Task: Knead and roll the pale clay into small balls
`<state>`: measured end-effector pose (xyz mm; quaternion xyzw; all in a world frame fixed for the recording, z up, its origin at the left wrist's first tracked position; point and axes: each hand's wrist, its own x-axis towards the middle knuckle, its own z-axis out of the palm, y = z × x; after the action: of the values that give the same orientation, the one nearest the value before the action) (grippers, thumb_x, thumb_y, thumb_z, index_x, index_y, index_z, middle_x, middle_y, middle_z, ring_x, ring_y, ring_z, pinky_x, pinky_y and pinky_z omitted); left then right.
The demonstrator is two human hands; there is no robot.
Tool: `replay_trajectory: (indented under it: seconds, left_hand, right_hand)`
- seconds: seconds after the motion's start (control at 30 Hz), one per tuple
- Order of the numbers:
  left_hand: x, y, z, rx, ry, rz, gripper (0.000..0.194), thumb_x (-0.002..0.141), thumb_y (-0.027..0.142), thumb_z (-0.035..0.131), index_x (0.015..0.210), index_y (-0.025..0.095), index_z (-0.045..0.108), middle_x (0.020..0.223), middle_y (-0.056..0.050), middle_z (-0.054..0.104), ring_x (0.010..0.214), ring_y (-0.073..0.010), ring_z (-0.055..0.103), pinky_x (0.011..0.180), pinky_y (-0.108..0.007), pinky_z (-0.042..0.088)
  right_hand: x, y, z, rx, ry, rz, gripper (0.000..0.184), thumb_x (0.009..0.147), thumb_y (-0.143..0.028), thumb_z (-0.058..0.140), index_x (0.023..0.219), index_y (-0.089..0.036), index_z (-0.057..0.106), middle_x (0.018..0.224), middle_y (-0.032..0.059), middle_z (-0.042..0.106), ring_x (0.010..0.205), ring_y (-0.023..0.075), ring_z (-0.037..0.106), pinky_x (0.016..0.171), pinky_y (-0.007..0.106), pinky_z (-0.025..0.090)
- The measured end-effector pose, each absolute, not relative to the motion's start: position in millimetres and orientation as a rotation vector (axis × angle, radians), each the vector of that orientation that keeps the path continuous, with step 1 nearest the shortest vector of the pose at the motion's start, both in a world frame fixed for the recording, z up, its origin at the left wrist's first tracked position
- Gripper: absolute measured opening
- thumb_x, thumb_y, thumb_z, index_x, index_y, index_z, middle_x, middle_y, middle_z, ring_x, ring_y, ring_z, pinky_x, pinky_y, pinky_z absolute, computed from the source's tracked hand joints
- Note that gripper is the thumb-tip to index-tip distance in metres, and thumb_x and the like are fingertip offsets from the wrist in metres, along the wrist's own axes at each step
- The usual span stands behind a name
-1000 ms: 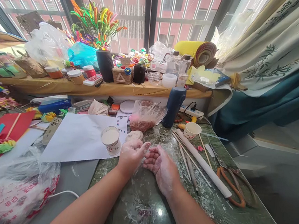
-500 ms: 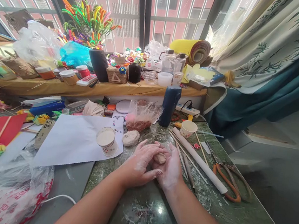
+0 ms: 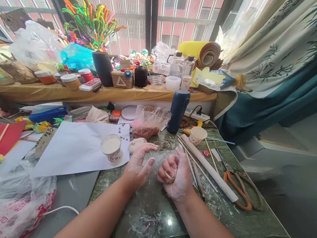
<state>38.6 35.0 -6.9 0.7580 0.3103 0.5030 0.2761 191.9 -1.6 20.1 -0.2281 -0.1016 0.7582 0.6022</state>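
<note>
My right hand [image 3: 174, 175] is floury and curled into a fist round a small piece of dough [image 3: 169, 176] above the green marble table [image 3: 221, 222]. My left hand [image 3: 139, 162] hovers just to its left with fingers stretched out and apart, holding nothing. A bigger lump of dough [image 3: 136, 144] lies on the table right behind the left hand's fingertips. A paper cup of white flour [image 3: 111, 148] stands on a white sheet of paper [image 3: 79, 149] to the left.
A white rolling stick [image 3: 209, 169], thin wooden skewers [image 3: 196, 163] and orange-handled scissors [image 3: 238, 186] lie to the right. Behind are a plastic bag of reddish filling [image 3: 148, 123], a dark blue flask [image 3: 177, 111], a small paper cup [image 3: 197, 135] and a cluttered shelf [image 3: 107, 91].
The hands were apart, then pressed together round the dough piece. Now they have parted: the right one closed on the piece and the left opened and drew back to the left.
</note>
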Motion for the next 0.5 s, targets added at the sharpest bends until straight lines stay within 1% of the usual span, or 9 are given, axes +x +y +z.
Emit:
replay_trajectory:
  seconds: [0.1, 0.13, 0.2, 0.27, 0.3, 0.33, 0.37, 0.43, 0.5]
  left_hand:
    - [40.7, 30.3, 0.0, 2.157, 0.791, 1.289, 0.027, 0.097, 0.027, 0.054, 0.124, 0.025, 0.056, 0.123, -0.01, 0.064, 0.121, -0.0256, 0.057, 0.107, -0.046, 0.044]
    - [42.0, 28.3, 3.0, 2.208, 0.771, 1.264, 0.027, 0.096, 0.026, 0.057, 0.123, 0.025, 0.057, 0.122, -0.01, 0.065, 0.121, -0.0256, 0.057, 0.106, -0.046, 0.044]
    - [45.0, 25.1, 8.6, 2.299, 0.737, 1.202, 0.03, 0.092, 0.026, 0.061, 0.121, 0.025, 0.058, 0.123, -0.01, 0.066, 0.119, -0.0261, 0.058, 0.106, -0.046, 0.044]
    - [47.0, 24.0, 12.6, 2.339, 0.749, 1.137, 0.034, 0.089, 0.03, 0.065, 0.121, 0.024, 0.058, 0.125, -0.011, 0.066, 0.121, -0.0279, 0.058, 0.107, -0.047, 0.043]
    - [46.9, 24.5, 13.6, 2.325, 0.797, 1.116, 0.036, 0.088, 0.032, 0.065, 0.122, 0.023, 0.058, 0.125, -0.011, 0.066, 0.121, -0.0286, 0.058, 0.106, -0.047, 0.044]
    - [46.0, 25.6, 14.0, 2.289, 0.874, 1.11, 0.036, 0.088, 0.033, 0.065, 0.122, 0.022, 0.059, 0.123, -0.012, 0.067, 0.118, -0.0291, 0.06, 0.104, -0.047, 0.045]
    - [44.3, 27.1, 14.0, 2.233, 0.973, 1.125, 0.033, 0.088, 0.035, 0.064, 0.118, 0.022, 0.061, 0.117, -0.011, 0.069, 0.112, -0.0289, 0.062, 0.099, -0.046, 0.048]
    - [39.4, 30.3, 13.5, 2.063, 1.155, 1.202, 0.024, 0.091, 0.04, 0.059, 0.102, 0.02, 0.067, 0.098, -0.009, 0.07, 0.094, -0.0261, 0.065, 0.087, -0.042, 0.05]
    - [35.6, 32.7, 13.6, 1.839, 1.21, 1.294, 0.036, 0.094, 0.05, 0.053, 0.08, 0.02, 0.066, 0.077, -0.006, 0.067, 0.075, -0.0221, 0.063, 0.074, -0.037, 0.05]
  right_hand:
    - [188.9, 1.9, 14.1, -0.575, -0.199, 1.77, 0.062, 0.088, -0.063, 0.057, 0.046, -0.023, 0.035, 0.033, -0.0072, 0.032, 0.028, 0.0101, 0.028, 0.034, 0.022, 0.018]
    - [187.4, 2.7, 13.0, -0.586, -0.195, 1.761, 0.061, 0.088, -0.063, 0.058, 0.047, -0.023, 0.038, 0.034, -0.007, 0.034, 0.029, 0.01, 0.03, 0.034, 0.022, 0.02]
    - [183.9, 3.1, 13.8, -0.581, -0.215, 1.713, 0.052, 0.089, -0.058, 0.061, 0.054, -0.021, 0.05, 0.044, -0.0048, 0.048, 0.037, 0.0106, 0.042, 0.038, 0.022, 0.032]
    - [180.5, 1.5, 18.6, -0.522, -0.283, 1.71, 0.038, 0.089, -0.054, 0.063, 0.075, -0.02, 0.064, 0.065, -0.001, 0.065, 0.055, 0.0139, 0.057, 0.053, 0.025, 0.047]
    - [179.1, 0.1, 21.7, -0.478, -0.329, 1.741, 0.036, 0.09, -0.056, 0.063, 0.088, -0.02, 0.068, 0.077, 0.0009, 0.069, 0.066, 0.0164, 0.063, 0.062, 0.028, 0.051]
    - [178.0, -1.4, 24.7, -0.439, -0.367, 1.783, 0.04, 0.091, -0.058, 0.061, 0.1, -0.021, 0.069, 0.086, 0.0025, 0.072, 0.076, 0.0189, 0.066, 0.07, 0.031, 0.053]
    - [177.3, -2.8, 26.8, -0.413, -0.388, 1.829, 0.046, 0.091, -0.062, 0.059, 0.11, -0.021, 0.068, 0.092, 0.0041, 0.073, 0.083, 0.021, 0.068, 0.077, 0.034, 0.053]
    - [176.4, -4.4, 27.3, -0.413, -0.39, 1.91, 0.058, 0.09, -0.068, 0.055, 0.121, -0.02, 0.065, 0.1, 0.0077, 0.075, 0.09, 0.0238, 0.07, 0.083, 0.037, 0.053]
    - [175.9, -3.9, 22.0, -0.522, -0.383, 1.961, 0.064, 0.09, -0.071, 0.051, 0.122, -0.018, 0.064, 0.098, 0.0113, 0.077, 0.089, 0.0254, 0.072, 0.082, 0.039, 0.053]
